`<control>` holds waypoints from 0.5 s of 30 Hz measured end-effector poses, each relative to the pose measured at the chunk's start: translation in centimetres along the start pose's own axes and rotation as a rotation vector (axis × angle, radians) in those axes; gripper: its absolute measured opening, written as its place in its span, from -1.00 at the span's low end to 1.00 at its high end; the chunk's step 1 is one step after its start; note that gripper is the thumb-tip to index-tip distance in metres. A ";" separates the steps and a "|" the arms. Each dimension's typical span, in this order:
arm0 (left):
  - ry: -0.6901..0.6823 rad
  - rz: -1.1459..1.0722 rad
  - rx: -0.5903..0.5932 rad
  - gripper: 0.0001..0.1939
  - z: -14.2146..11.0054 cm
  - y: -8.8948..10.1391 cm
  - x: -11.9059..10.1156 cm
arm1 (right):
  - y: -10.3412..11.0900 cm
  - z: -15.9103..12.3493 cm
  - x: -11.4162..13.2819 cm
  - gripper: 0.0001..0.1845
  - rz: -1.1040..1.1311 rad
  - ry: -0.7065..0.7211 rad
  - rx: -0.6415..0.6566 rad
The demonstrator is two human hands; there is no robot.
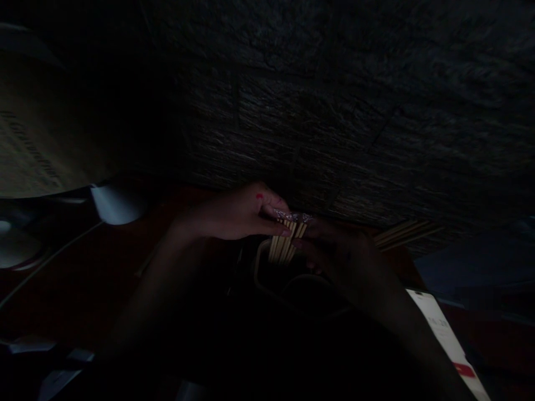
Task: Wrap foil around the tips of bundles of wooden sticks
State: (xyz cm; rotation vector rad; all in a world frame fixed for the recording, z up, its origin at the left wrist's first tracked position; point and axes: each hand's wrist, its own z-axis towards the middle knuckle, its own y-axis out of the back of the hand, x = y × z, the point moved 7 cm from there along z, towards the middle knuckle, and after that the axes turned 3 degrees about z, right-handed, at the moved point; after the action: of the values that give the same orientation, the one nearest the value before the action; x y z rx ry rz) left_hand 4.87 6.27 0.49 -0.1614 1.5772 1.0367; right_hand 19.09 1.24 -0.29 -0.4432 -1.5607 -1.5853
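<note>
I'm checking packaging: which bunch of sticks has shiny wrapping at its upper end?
The middle bunch, between the left hand and right hand; the other bunch, farther right near the stone wall, shows none.

Dim light; a rough, dark wall [317, 111] with block joints; a reddish-brown tabletop [83, 267] below it.

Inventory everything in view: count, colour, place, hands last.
Stick bundle: one, tan, between the hands
Plastic wrap: one, clear, bundle's top
Container: one, dark, below bundle
Loose sticks: several, tan, right, near wall
Phone: one, white lit screen, lower right
Wall: one, grey, behind
Lettered panel: one, brownish, left
Unidentified objects: two, white, left
Strip: one, pale, left
Scraps: several, pale, lower left
Table: one, reddish, underneath
Left hand: one, bundle's left
Right hand: one, bundle's right
</note>
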 end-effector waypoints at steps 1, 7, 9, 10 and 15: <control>-0.004 -0.003 -0.005 -0.89 0.0 0.0 0.0 | 0.1 0.0 0.1 -0.83 -0.002 -0.001 -0.001; -0.009 -0.001 0.006 -0.85 0.0 -0.3 -0.4 | -0.2 0.2 0.3 -0.68 0.018 0.022 0.000; -0.010 0.015 -0.003 -0.86 0.0 -0.3 -0.5 | -0.3 0.3 0.2 -0.69 0.025 0.027 -0.005; -0.014 0.026 -0.007 -0.86 0.1 -0.3 -0.4 | -0.3 0.4 0.1 -0.71 0.023 0.029 -0.011; -0.010 0.064 -0.001 -0.84 0.1 -0.3 0.0 | -0.4 0.5 -0.1 -0.82 0.000 0.029 -0.006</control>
State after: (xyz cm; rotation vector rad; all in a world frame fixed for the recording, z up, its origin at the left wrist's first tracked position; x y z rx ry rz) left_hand 5.14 6.16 0.33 -0.1072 1.5818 1.0868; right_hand 18.69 1.67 -0.51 -0.4219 -1.5346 -1.5902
